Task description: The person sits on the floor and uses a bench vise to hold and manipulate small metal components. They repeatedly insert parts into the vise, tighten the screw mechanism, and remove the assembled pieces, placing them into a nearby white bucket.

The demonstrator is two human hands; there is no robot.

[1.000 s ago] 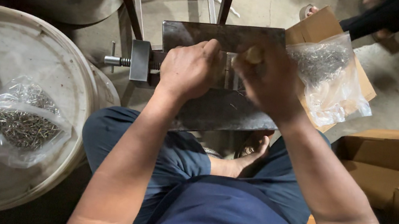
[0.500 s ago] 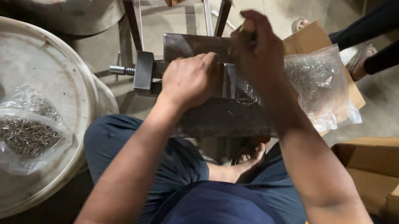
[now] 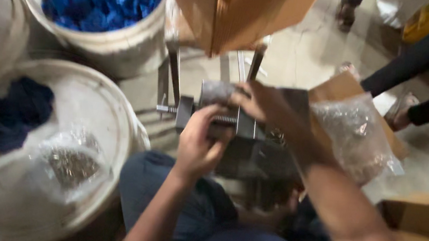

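A dark metal press-like fixture stands in front of my knees, with a threaded rod sticking out of its left side. My left hand is curled against the fixture's left block, fingers closed on it. My right hand reaches over the top of the fixture, fingers bent down on its upper edge; blur hides what it pinches. Upright metal rods rise behind the fixture.
A white bucket of blue plastic parts stands at the back left. A large white tub holds a dark blue cloth and a clear bag of small metal parts. Another clear bag lies on cardboard at right. Someone's legs are at the far right.
The view has tilted upward, bringing the blue-parts bucket into sight. My right hand moved from the fixture's upper right to its top middle. My left hand slid lower on the left block.
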